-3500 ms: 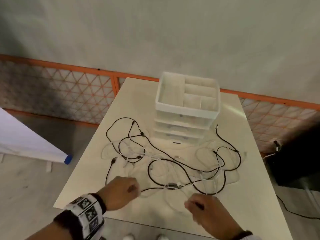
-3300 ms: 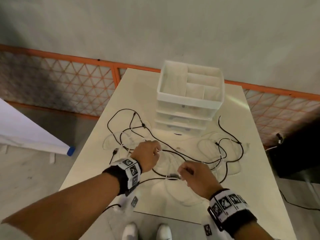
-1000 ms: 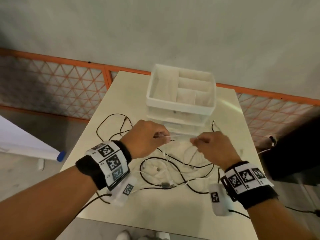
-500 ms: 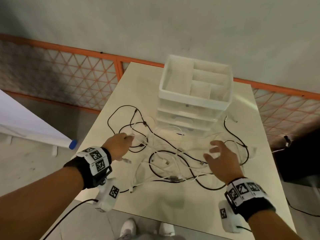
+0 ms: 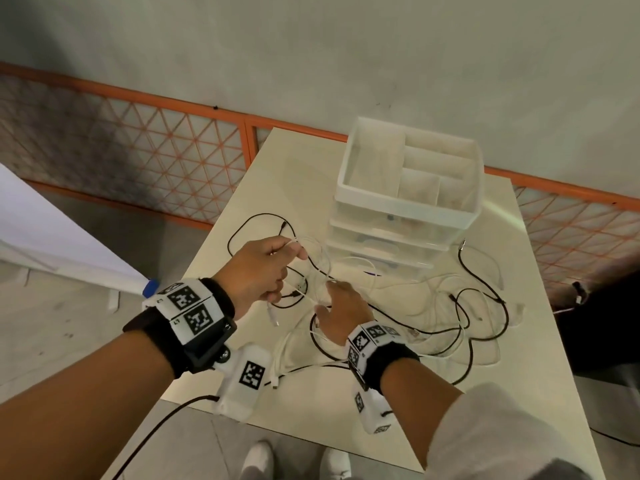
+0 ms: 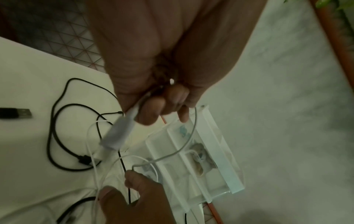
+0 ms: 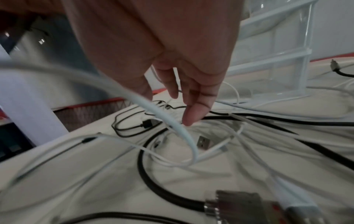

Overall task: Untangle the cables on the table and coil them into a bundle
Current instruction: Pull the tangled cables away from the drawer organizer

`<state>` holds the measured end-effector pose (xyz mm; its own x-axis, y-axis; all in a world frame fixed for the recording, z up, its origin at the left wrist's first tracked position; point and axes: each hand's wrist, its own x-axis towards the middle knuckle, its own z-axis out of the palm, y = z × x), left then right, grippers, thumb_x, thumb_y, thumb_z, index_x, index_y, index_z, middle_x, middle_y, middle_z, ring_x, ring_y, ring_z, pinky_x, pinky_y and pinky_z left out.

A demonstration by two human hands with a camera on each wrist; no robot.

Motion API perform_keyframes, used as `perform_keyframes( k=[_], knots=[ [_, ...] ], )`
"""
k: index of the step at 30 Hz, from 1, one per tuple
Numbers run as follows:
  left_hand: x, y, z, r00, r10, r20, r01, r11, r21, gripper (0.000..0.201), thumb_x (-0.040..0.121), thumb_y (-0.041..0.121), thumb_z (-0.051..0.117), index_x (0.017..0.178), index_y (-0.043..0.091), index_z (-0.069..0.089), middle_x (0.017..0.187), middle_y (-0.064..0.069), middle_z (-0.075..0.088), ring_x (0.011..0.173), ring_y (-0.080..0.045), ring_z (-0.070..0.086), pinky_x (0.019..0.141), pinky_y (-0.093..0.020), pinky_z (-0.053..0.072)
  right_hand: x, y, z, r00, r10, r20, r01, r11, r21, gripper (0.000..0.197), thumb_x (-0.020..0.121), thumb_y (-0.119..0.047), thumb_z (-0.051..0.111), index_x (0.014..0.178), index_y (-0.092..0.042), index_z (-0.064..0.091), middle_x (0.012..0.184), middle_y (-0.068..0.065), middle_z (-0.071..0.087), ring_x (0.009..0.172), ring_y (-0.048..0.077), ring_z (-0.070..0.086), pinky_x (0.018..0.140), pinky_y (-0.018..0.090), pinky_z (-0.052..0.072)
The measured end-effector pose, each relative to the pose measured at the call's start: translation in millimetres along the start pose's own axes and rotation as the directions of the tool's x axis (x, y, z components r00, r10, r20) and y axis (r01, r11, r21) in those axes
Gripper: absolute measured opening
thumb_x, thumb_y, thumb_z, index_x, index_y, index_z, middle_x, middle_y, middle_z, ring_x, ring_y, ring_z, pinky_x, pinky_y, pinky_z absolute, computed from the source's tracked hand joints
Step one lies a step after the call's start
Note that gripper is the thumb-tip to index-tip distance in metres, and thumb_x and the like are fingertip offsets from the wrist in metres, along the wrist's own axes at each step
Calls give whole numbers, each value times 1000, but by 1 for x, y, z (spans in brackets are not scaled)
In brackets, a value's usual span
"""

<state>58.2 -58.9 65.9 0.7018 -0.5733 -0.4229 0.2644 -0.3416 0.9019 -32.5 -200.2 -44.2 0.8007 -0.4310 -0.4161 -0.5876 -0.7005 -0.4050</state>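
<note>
Several black cables (image 5: pixel 485 327) and white cables (image 5: pixel 446 348) lie tangled across the cream table (image 5: pixel 346 410). My left hand (image 5: pixel 291 258) is raised over the left part of the tangle and grips a white cable (image 5: pixel 320 258) near its white plug (image 6: pixel 120 131), with the fingers (image 6: pixel 172 97) curled round it. A loop of that cable hangs towards my right hand (image 5: pixel 341 306). The right hand reaches down into the middle of the tangle with fairly straight fingers (image 7: pixel 191 115) that touch white strands. A silver USB plug (image 7: pixel 204 143) lies just below them.
A white plastic drawer unit (image 5: pixel 408 202) with an open divided top stands at the back of the table. An orange mesh fence (image 5: pixel 156 150) runs behind. A white board (image 5: pixel 52 237) leans at the left and a dark object (image 5: pixel 606 323) sits at the right.
Half a second ago both hands were spread apart and open over the tangle. The left hand now holds a lifted white cable, and the right hand has moved left, close beside it.
</note>
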Motion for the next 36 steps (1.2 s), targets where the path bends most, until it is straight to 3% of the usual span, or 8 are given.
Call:
perform_keyframes(
  k=[5,8,12,16,19,24,28,36],
  knots=[
    [0,-4,-5,999,-45,-5,44,996,-79,22,99,13,49,83,4,61,58,-1,31,48,-15,27,48,-27,25,10,12,8,997,78,16,-77,996,-34,35,85,-36,61,119,-37,69,131,-1,55,111,29,62,85,32,53],
    [-2,-2,-8,999,-49,-12,47,986,-158,20,98,10,48,83,5,61,54,-2,36,46,-16,33,48,-26,29,5,15,4,992,69,-105,-80,992,-95,26,93,-30,56,113,-29,72,125,2,58,111,29,63,91,36,53],
    [5,7,-24,990,-6,-138,-29,968,-250,19,101,15,45,93,9,61,53,0,40,41,-11,31,38,-20,25,-6,20,-31,927,74,-367,36,958,284,19,91,-29,61,98,-26,79,103,-2,75,97,21,69,86,29,53],
    [15,22,-20,992,-21,-122,-18,950,-310,25,103,21,42,83,12,54,55,0,53,34,-7,30,32,-18,21,-35,15,-96,814,189,-550,286,693,661,16,92,-25,67,83,-20,80,70,-4,73,57,12,62,63,27,52],
    [14,33,5,999,-53,-11,48,962,-267,24,102,22,42,83,12,52,62,-5,66,37,-9,36,32,-18,23,-66,0,-124,833,99,-544,433,497,753,13,91,-14,70,79,-13,76,62,7,68,48,19,55,47,27,46],
    [8,54,47,987,-20,160,42,989,-140,23,101,25,45,90,10,59,92,-14,78,66,-22,60,55,-28,45,-87,-10,-101,880,-113,-462,417,649,636,10,87,-10,74,79,-10,79,51,-12,65,42,2,55,47,22,47],
    [4,60,64,978,-2,210,24,995,-100,26,103,24,46,95,6,63,72,-7,74,68,-21,68,67,-32,51,-89,-3,-86,857,-145,-494,435,718,543,12,85,-17,77,74,-11,79,57,0,70,43,22,58,52,39,53],
    [-5,76,63,961,159,228,-177,982,60,30,100,30,53,92,7,70,57,6,34,47,-10,25,39,-20,23,-118,-3,-155,671,-139,-729,435,869,235,44,75,-42,83,113,-33,62,75,-17,51,56,3,45,54,14,39]
  ],
)
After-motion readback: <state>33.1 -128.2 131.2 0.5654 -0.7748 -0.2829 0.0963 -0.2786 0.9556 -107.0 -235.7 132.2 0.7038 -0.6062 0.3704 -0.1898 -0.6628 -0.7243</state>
